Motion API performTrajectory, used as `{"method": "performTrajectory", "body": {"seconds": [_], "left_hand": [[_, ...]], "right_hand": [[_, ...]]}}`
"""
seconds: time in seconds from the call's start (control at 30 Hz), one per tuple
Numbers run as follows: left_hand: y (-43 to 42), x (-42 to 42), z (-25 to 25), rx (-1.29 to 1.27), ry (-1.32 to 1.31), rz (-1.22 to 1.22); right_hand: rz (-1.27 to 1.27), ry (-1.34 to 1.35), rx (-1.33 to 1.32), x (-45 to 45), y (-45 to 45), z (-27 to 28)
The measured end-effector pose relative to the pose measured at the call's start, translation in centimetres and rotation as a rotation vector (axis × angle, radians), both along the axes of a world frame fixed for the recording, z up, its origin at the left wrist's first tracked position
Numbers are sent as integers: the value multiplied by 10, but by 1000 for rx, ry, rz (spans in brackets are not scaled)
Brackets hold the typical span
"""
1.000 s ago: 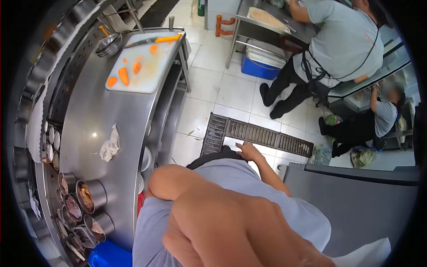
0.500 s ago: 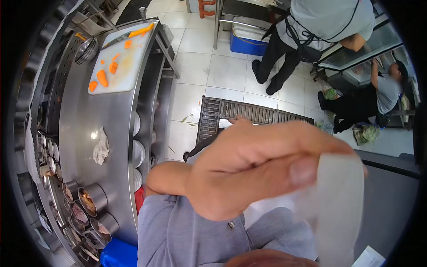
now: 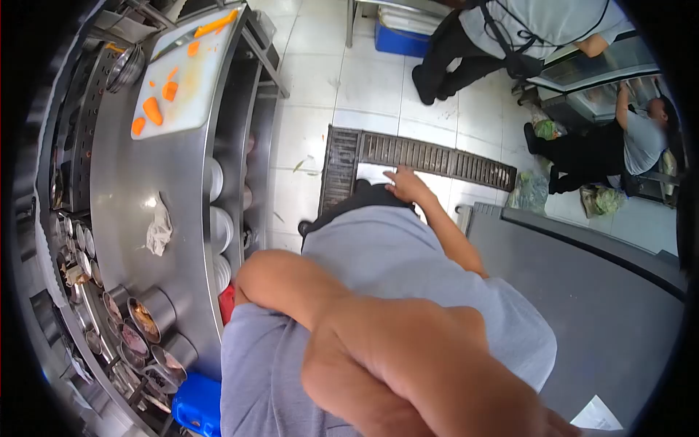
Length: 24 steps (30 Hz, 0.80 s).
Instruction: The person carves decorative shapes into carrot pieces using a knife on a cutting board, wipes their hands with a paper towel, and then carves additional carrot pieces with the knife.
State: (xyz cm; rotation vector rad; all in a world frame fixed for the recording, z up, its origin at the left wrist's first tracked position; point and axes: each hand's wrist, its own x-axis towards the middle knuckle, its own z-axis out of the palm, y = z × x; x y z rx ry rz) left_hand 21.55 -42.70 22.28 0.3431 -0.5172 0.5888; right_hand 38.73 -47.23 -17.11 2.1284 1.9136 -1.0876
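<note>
My left hand [image 3: 451,371] is raised close to the camera, its back and wrist filling the lower right. Its fingers run off the bottom edge, so their hold is hidden; only a pale sliver shows beside them. Farther down, past my grey shirt [image 3: 408,255], my right hand [image 3: 409,186] hangs over the floor drain grate [image 3: 429,156]. Its fingers are loosely apart with nothing in them.
Left stands a steel counter [image 3: 120,175] with a white cutting board [image 3: 191,91], carrot pieces [image 3: 152,111], a knife [image 3: 173,45], a crumpled cloth [image 3: 159,227] and metal pots [image 3: 154,315]. A grey cabinet [image 3: 582,306] is at right. Two people [image 3: 539,33] work by a glass-doored fridge.
My left hand, which pinched a white tissue-like strip, has moved down and right toward the frame edge; the strip is mostly out of view. My right arm and shirt now show more fully.
</note>
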Motion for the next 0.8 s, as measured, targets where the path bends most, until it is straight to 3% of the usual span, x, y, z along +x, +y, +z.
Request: {"method": "performTrajectory", "body": {"seconds": [0.03,0.13,0.23,0.27,0.37,0.4,0.47,0.53,0.63,0.7,0.73,0.77,0.8], "left_hand": [[3,-2,-5,6,0,-3],[13,-7,-20,-18,-35,-20],[12,1,-41,-82,-55,99],[15,6,-50,-97,-52,163],[17,0,-42,-209,114,-39],[14,-6,-24,-64,262,12],[-1,-7,4,150,298,161],[-19,5,8,224,190,274],[-22,8,0,109,-70,177],[1,-12,-21,842,263,292],[1,-19,-31,794,262,269],[-4,-26,-42,516,579,582],[-11,-34,-54,218,922,826]], "right_hand": [[-26,25,-33,-1,-1,-13],[29,1,-44,0,9,18],[327,96,-11,8,-3,4],[279,98,-16,10,-7,-8],[139,87,-9,15,8,-26],[89,83,-7,10,14,-27],[145,78,-18,6,27,-9],[208,69,1,5,31,3],[211,94,-61,9,37,15],[296,35,-68,19,41,-10],[361,3,-17,26,40,-32],[366,2,19,39,35,-60],[288,151,-319,48,50,-58]]}}
